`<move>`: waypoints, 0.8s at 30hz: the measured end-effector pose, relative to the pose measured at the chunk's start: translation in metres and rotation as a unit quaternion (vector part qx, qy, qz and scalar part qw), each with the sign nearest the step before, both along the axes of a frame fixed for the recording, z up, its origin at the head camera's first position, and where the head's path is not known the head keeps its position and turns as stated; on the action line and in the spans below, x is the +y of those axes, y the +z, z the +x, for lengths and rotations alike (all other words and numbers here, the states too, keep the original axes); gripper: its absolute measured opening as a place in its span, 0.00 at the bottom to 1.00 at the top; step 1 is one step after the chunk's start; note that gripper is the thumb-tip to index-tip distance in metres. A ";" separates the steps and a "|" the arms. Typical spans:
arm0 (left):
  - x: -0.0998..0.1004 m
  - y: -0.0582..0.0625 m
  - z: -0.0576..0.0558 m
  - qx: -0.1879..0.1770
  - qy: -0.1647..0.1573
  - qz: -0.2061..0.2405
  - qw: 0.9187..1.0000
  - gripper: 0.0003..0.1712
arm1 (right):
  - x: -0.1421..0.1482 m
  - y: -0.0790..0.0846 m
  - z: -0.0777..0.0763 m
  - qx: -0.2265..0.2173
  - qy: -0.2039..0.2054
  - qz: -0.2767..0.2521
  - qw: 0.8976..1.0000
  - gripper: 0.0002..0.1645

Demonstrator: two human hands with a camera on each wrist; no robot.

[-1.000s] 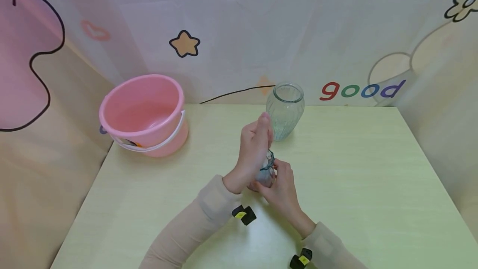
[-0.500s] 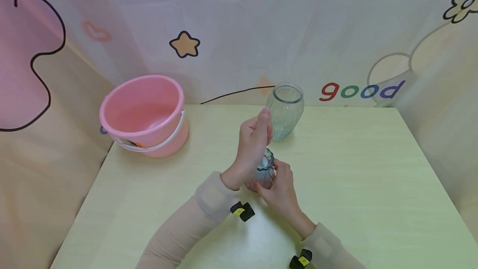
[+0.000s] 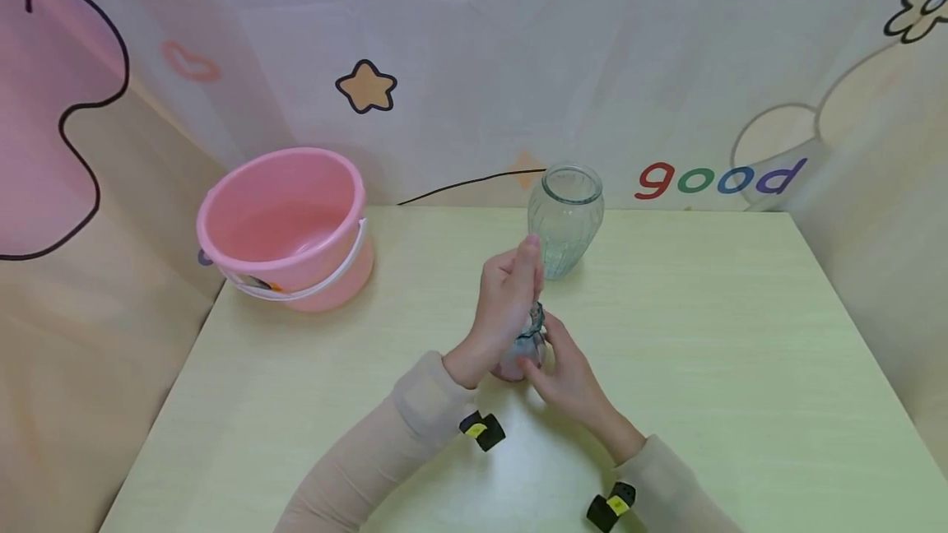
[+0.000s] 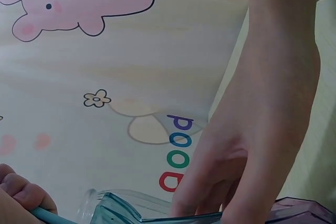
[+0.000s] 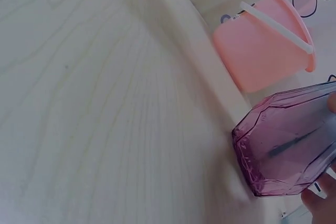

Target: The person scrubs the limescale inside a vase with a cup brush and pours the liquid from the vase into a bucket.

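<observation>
In the head view, my right hand [image 3: 570, 377] grips a small ribbed glass vase [image 3: 528, 356] by its side, thumb toward me and fingers on the far side. The vase has a blue-green scalloped neck and a purple faceted base, held close over the table. Above its mouth my left hand [image 3: 507, 294] is curled round a thin teal handle [image 4: 50, 216], seen in the left wrist view, that runs toward the vase neck. In the right wrist view, a slim dark brush-like end [image 5: 294, 142] shows through the purple glass [image 5: 273, 166]. My left hand hides part of the vase in the head view.
A larger clear glass vase [image 3: 566, 224] stands just behind my hands near the table's back edge. A pink bucket [image 3: 326, 294] with a white handle stands at the back left. A printed cloth backdrop [image 3: 459, 48] hangs behind the pale table [image 3: 741, 336].
My left hand rises slightly, then comes back down lower over the vase mouth. My right hand has shifted slightly, its wrist moving rightward, while still holding the small vase.
</observation>
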State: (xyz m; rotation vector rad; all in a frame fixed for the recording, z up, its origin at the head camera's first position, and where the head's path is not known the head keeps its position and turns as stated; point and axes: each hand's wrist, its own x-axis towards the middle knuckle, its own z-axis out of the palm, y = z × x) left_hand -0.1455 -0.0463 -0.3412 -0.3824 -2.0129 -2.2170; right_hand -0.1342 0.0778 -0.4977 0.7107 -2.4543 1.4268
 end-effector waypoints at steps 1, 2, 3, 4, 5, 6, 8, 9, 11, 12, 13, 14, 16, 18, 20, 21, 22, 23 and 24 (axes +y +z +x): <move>0.000 -0.001 0.000 0.002 -0.004 0.000 1.000 0.27 | 0.000 0.002 0.001 -0.001 0.005 0.000 1.000 0.41; 0.000 -0.001 0.001 0.004 -0.006 -0.002 1.000 0.27 | -0.001 0.007 0.002 -0.001 0.009 0.002 1.000 0.40; 0.000 -0.001 0.002 0.005 -0.009 -0.003 1.000 0.27 | -0.002 0.012 0.004 0.001 0.013 0.001 1.000 0.39; 0.000 -0.001 0.002 0.007 -0.011 -0.006 1.000 0.27 | -0.003 0.016 0.006 0.003 0.016 -0.003 1.000 0.38; 0.000 -0.001 0.003 0.009 -0.012 -0.008 1.000 0.27 | -0.004 0.022 0.007 0.006 0.019 -0.006 1.000 0.37; 0.001 -0.001 0.003 0.010 -0.014 -0.010 1.000 0.27 | -0.004 0.026 0.009 0.008 0.020 -0.007 1.000 0.37; 0.001 -0.003 0.003 0.012 -0.017 -0.016 1.000 0.27 | -0.006 0.033 0.011 0.016 0.021 -0.007 1.000 0.36; 0.001 -0.006 0.001 0.012 -0.019 -0.019 1.000 0.27 | -0.006 0.034 0.011 0.020 0.020 -0.007 1.000 0.36; 0.002 -0.012 -0.003 0.012 -0.023 -0.022 0.999 0.27 | -0.006 0.031 0.010 0.031 0.019 -0.004 0.999 0.36; 0.002 -0.015 -0.005 0.012 -0.025 -0.023 0.999 0.27 | -0.006 0.027 0.008 0.036 0.017 -0.003 0.999 0.37; 0.003 -0.018 -0.007 0.012 -0.025 -0.022 0.999 0.27 | -0.005 0.022 0.006 0.040 0.015 -0.001 0.999 0.37; 0.003 -0.021 -0.009 0.011 -0.024 -0.022 0.999 0.27 | -0.004 0.017 0.004 0.045 0.012 0.000 0.999 0.38; 0.004 -0.021 -0.010 0.017 -0.020 -0.025 0.999 0.27 | -0.002 0.005 0.000 0.045 0.011 0.000 0.999 0.39; 0.003 -0.021 -0.011 0.023 -0.013 -0.027 0.999 0.28 | -0.001 -0.003 -0.003 0.041 0.010 -0.001 0.999 0.39; 0.003 -0.018 -0.011 0.032 -0.008 -0.027 0.999 0.28 | 0.000 -0.005 -0.004 0.039 0.010 -0.001 0.999 0.39; 0.002 -0.017 -0.011 0.038 -0.006 -0.025 0.999 0.28 | 0.000 -0.006 -0.004 0.038 0.010 -0.001 0.999 0.38; 0.002 -0.015 -0.012 0.044 -0.004 -0.024 0.999 0.28 | 0.000 -0.006 -0.004 0.038 0.010 0.001 0.999 0.38; 0.001 -0.013 -0.012 0.048 -0.003 -0.021 0.999 0.28 | 0.000 -0.006 -0.003 0.038 0.009 0.003 0.999 0.38; 0.001 -0.011 -0.012 0.052 -0.002 -0.019 0.998 0.28 | 0.000 -0.005 -0.003 0.037 0.008 0.006 0.999 0.38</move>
